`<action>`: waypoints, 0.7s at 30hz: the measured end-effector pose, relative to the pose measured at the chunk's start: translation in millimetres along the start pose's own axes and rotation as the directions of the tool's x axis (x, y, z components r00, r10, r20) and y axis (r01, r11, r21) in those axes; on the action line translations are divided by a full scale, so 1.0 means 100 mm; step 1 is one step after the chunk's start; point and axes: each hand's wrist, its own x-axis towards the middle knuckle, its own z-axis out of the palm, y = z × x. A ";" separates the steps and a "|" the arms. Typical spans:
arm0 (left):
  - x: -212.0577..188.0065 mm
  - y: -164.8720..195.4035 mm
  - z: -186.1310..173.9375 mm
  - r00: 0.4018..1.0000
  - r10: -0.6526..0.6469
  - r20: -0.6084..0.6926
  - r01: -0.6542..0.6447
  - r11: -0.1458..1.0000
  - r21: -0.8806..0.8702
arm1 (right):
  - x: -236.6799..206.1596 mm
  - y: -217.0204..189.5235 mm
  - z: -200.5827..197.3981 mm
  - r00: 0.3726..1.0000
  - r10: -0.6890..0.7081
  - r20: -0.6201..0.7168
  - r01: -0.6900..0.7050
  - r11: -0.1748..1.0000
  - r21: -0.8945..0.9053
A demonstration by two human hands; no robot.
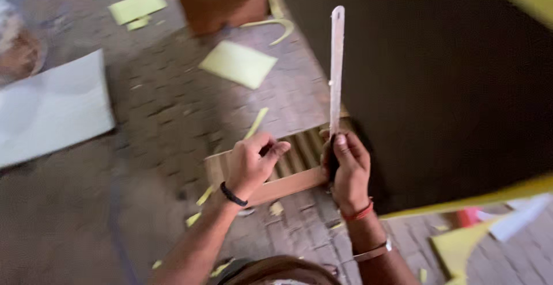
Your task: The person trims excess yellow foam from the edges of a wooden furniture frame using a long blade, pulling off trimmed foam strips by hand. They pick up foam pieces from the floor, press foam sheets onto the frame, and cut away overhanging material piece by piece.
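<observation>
My left hand (252,163) rests curled on a small piece of corrugated cardboard (288,172) lying on the brick floor, fingers pressing its top. My right hand (347,170) grips the lower end of a long pale flat ruler (336,69), which stands upright along the left edge of a large dark brown board (438,83). A black band sits on my left wrist; a red thread and a metal bangle circle my right wrist.
Yellow paper scraps (237,63) lie scattered over the brick floor. A white sheet (52,109) lies at left. A brown cardboard box (222,0) stands at the top. Yellow sheets (461,244) poke out at lower right.
</observation>
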 end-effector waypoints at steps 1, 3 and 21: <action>-0.10 -0.20 -0.24 0.999 -0.022 -0.031 0.021 0.998 -0.052 | 0.00 0.18 0.25 0.998 0.040 0.047 -0.039 0.999 -0.007; -0.34 -0.60 -0.79 0.994 -0.098 -0.054 0.089 0.985 -0.145 | -0.09 0.52 0.73 0.988 0.106 0.111 -0.104 0.994 -0.022; -1.97 -2.50 -4.19 0.764 -0.433 -0.479 0.262 0.886 -0.384 | -0.28 2.94 4.86 0.658 0.523 0.542 -0.450 0.850 -0.275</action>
